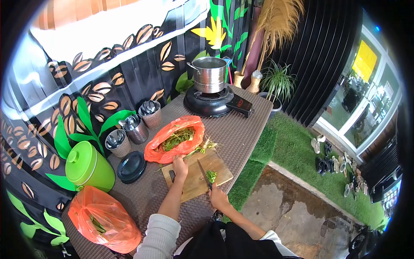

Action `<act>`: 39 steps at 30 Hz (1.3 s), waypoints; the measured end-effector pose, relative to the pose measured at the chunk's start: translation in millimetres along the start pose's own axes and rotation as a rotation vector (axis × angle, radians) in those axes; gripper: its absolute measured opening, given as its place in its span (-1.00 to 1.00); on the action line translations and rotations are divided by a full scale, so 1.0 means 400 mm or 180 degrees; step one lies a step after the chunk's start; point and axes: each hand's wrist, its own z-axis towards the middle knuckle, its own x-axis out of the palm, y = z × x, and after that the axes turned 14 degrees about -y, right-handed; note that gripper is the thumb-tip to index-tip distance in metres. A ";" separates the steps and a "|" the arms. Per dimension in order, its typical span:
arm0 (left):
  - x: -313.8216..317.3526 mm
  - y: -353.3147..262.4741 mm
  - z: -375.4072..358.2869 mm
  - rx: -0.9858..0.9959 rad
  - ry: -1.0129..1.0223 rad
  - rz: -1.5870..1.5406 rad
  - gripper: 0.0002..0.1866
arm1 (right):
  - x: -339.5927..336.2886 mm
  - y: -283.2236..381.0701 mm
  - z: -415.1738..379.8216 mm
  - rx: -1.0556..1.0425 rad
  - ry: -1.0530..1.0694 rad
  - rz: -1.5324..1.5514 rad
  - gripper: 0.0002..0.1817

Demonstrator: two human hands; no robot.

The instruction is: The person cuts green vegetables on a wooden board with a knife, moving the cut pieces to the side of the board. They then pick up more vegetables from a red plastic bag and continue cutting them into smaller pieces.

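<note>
My right hand [219,198] is closed round the handle of a knife [202,171], whose blade lies over the wooden cutting board [192,183]. Beside the blade sits a small heap of chopped green herbs [211,175]. My left hand [180,165] is at the board's far left edge, against the near side of an orange plastic bag [157,152]; its fingers look closed, but what they hold is hidden. Leafy greens [179,139] fill the open bag. Pale roots and stems [208,144] lie at the board's far edge.
A steel pot [209,77] stands on a black portable stove [207,105] at the table's far end. Along the wall are cutlery cups [150,115], stacked dark plates [131,166] and a green lidded container [89,166]. Another orange bag [105,220] sits at near left.
</note>
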 end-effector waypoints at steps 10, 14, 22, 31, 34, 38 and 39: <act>-0.058 -0.012 0.001 0.0262 0.0089 0.0331 -0.93 | 0.002 0.000 0.001 0.0003 -0.0002 0.0049 -0.63; -0.068 -0.038 -0.012 0.0124 0.0009 0.0126 -0.93 | -0.001 0.003 0.000 0.0026 -0.0028 0.0044 -0.63; -0.130 -0.111 -0.110 -0.1502 0.0897 -0.1409 -0.91 | 0.002 -0.001 0.003 -0.0024 0.0095 -0.0120 -0.55; -0.198 -0.109 -0.081 0.1367 0.1587 -0.1558 -0.80 | -0.001 0.001 0.001 -0.0048 0.0053 -0.0147 -0.54; -0.177 -0.085 -0.099 0.1203 0.2245 -0.1268 -0.80 | 0.003 -0.003 0.002 -0.0062 0.0032 -0.0116 -0.55; -0.166 -0.061 -0.123 0.0840 0.2083 -0.1235 -0.80 | -0.007 -0.009 0.010 -0.0039 0.0109 -0.0061 -0.57; -0.171 -0.061 -0.132 0.0605 0.1927 -0.1026 -0.80 | -0.012 -0.010 0.015 -0.0028 0.0148 0.0003 -0.57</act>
